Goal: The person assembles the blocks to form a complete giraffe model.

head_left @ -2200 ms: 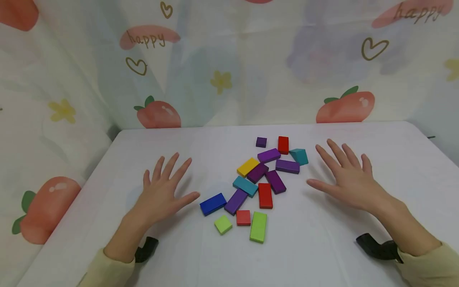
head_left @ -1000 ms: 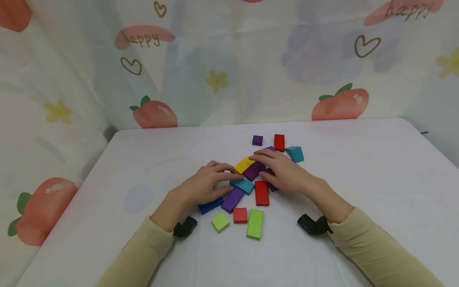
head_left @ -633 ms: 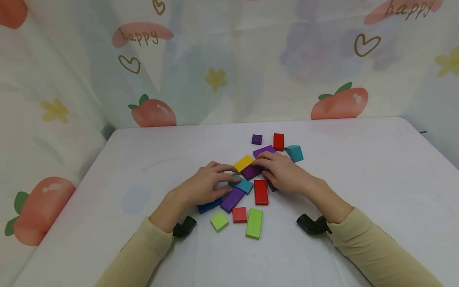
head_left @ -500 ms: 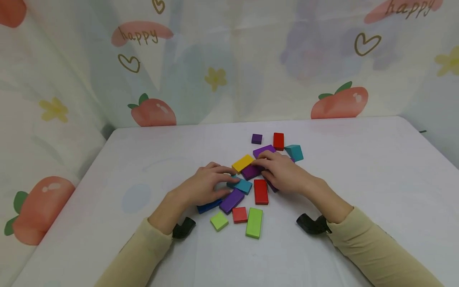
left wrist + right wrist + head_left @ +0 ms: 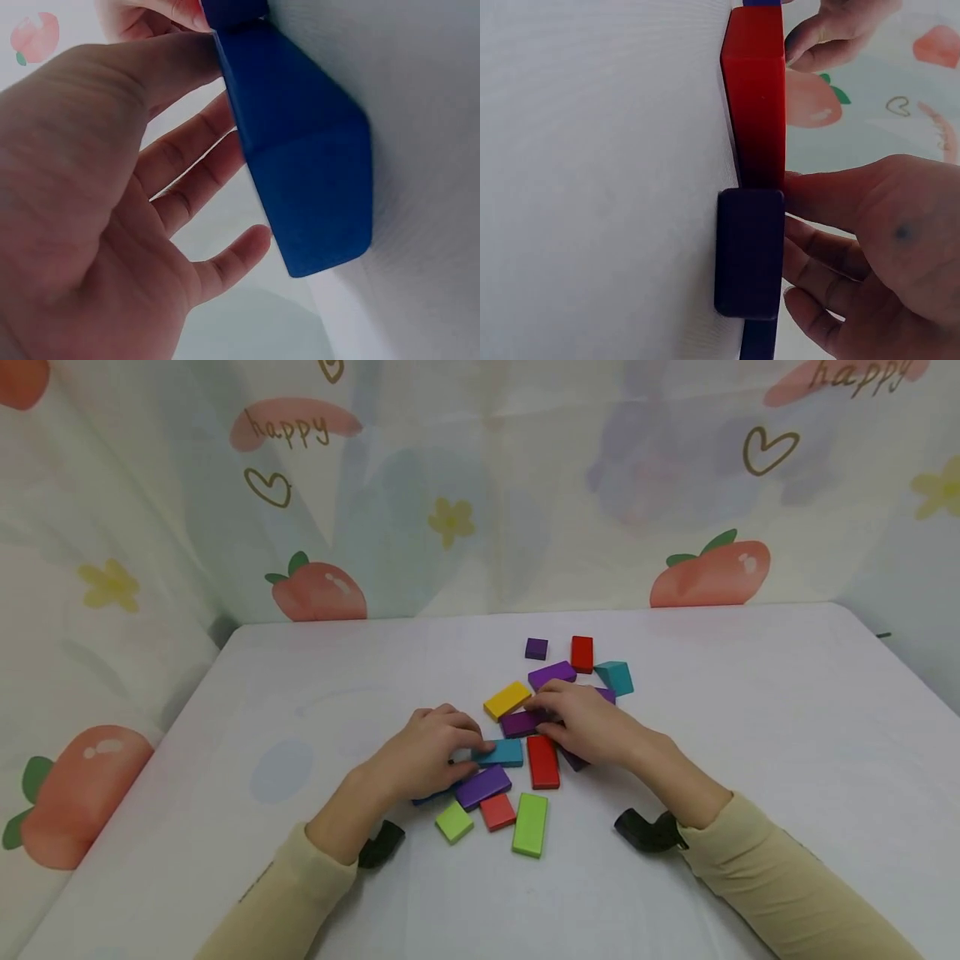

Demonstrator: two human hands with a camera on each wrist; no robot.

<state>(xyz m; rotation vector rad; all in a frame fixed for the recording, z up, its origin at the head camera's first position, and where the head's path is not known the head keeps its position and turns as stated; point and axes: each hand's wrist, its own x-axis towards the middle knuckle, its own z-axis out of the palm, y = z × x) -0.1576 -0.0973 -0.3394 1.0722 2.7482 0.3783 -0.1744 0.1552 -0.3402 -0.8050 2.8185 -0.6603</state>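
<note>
Blocks [image 5: 530,827] lay scattered, none visibly stacked; left hand [image 5: 423,752], fingers loose, touched teal block [image 5: 506,753]; right hand [image 5: 600,724]'s grip couldn't be told

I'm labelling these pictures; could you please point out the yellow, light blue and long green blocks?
Yellow block [image 5: 507,699]: head view, middle of its top face.
Light blue block [image 5: 507,751]: head view, uncovered part of its top face.
Long green block [image 5: 531,823]: head view, middle of its top face.
</note>
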